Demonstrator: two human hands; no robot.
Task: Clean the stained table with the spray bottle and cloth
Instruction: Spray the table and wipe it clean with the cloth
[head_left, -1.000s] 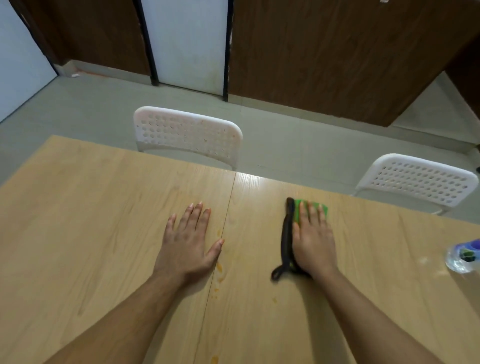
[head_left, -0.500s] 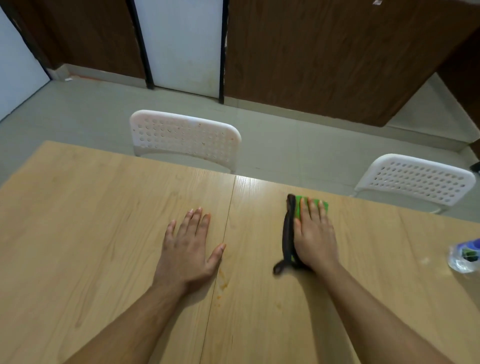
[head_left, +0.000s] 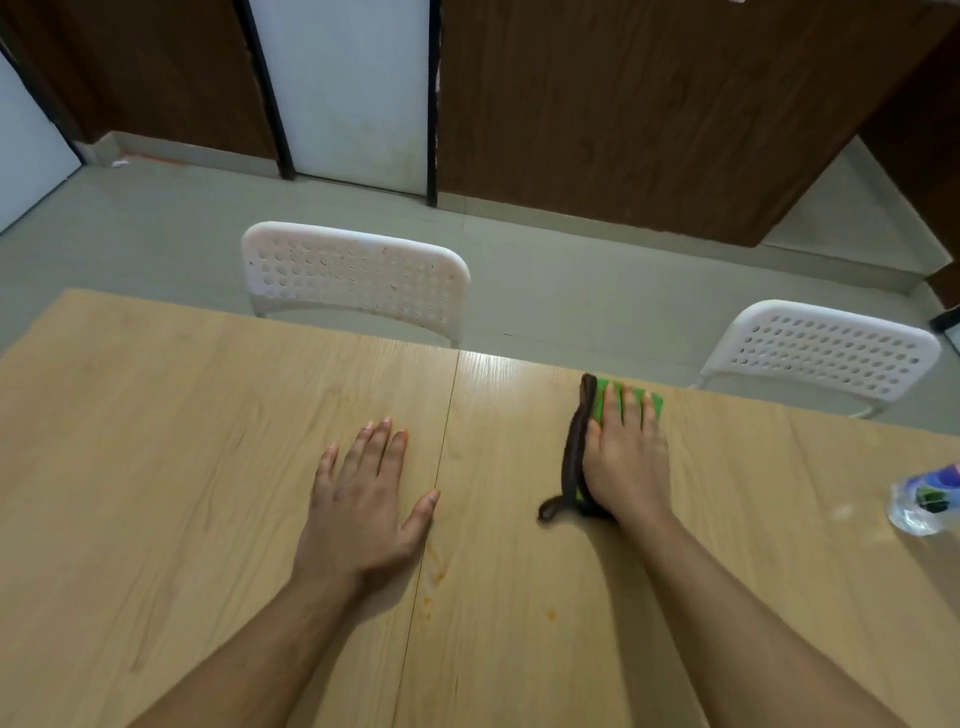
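Observation:
My right hand (head_left: 626, 457) lies flat with straight fingers on a folded green cloth (head_left: 655, 404) with a dark edge (head_left: 574, 452), pressing it onto the light wooden table (head_left: 182, 441) near the far edge. My left hand (head_left: 363, 499) rests flat on the table, fingers spread, just left of the seam between the two boards. Small orange stains (head_left: 435, 569) mark the wood along the seam below my left thumb, and another spot (head_left: 550, 614) sits a little to the right. A clear spray bottle (head_left: 924, 499) with a blue label lies at the right edge of view.
Two white perforated plastic chairs stand beyond the far table edge, one (head_left: 356, 275) at centre left, the other (head_left: 826, 353) at the right. Behind them are grey floor, brown wooden panels and a white door.
My right hand has pushed the cloth slightly further away toward the far table edge. My left hand has stayed flat in about the same place.

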